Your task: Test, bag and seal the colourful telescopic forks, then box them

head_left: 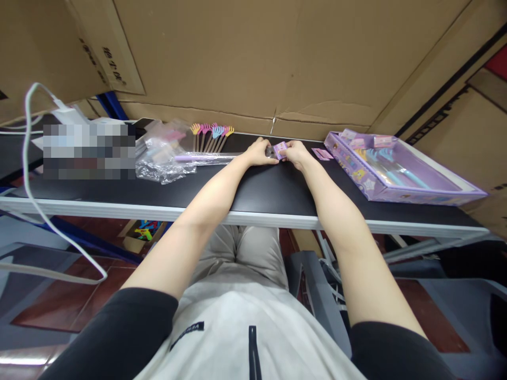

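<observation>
Both my hands meet at the far side of the black table (253, 192). My left hand (259, 152) is closed on the end of a long clear sleeve (214, 157) with a purple stick inside. My right hand (295, 153) pinches a small purple card (280, 150) at that same end. The two hands nearly touch around the card.
Several coloured hand-shaped sticks (212, 134) lie behind the sleeve. A heap of clear plastic bags (164, 153) sits to the left. A purple display box (390, 169) stands at right, a small pink card (321, 154) beside it. Cardboard sheets (253, 58) wall the back. A white cable (29, 158) hangs at left.
</observation>
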Demonstrator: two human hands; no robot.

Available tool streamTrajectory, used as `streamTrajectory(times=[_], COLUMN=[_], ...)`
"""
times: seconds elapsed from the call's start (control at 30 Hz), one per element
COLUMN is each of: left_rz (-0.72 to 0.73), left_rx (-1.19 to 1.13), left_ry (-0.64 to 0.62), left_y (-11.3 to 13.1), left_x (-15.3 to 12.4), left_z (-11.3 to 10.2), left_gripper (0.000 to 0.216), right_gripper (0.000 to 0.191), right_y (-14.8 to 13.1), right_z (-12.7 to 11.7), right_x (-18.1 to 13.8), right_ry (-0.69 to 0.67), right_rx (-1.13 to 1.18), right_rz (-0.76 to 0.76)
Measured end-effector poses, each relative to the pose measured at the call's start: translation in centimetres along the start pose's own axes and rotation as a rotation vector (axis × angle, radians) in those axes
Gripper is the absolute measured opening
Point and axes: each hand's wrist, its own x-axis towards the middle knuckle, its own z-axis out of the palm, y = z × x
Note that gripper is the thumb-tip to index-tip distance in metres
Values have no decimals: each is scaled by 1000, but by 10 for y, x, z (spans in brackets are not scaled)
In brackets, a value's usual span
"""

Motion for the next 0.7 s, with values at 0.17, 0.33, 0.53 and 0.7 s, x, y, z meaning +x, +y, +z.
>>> streamTrajectory(times=[0.17, 0.33, 0.53, 0.7], left_rz=[-50, -216, -280, -302], left_rx=[-146, -387, -478, -508], left_ry=[14, 66, 84, 116], left_y=[5, 13, 25, 33], left_x=[-1, 0, -5, -11], left_z=[-2, -4, -11, -15], left_gripper=[41, 15, 35, 44], right_gripper=[42, 38, 35, 38], right_y=[10, 20, 20, 9], right_z=[-2, -5, -8, -8], right_x=[15, 25, 22, 9], right_ry=[-19, -76, -150, -131], right_rx=[27, 93, 173, 172], right_rz=[-43, -77, -92, -40])
